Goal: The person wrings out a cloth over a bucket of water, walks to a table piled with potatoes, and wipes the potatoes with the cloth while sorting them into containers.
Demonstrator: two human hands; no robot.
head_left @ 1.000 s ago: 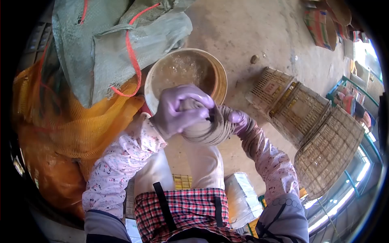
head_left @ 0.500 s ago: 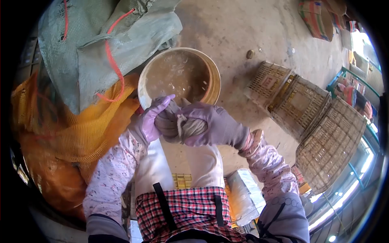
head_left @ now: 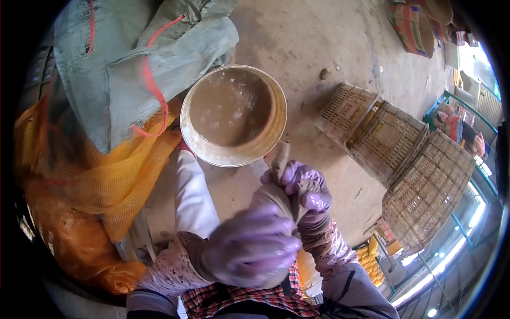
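On the stained, hard floor [head_left: 297, 106], grey-green woven sacking [head_left: 159, 80] overlies orange mesh [head_left: 117, 181]; opposite, three lattice baskets [head_left: 393, 141] line up. Between stands one round, pale bucket [head_left: 228, 154] of cloudy brown water [head_left: 228, 111]. Both hands wear wet purple gloves. The left hand [head_left: 252, 247], motion-blurred, has its fingers bent at the lower part of one limp, grey-brown cloth [head_left: 280, 159]; how tightly it closes, I cannot tell. The right hand [head_left: 309, 191] curls closed around the cloth's upper part, just outside the bucket's near right rim.
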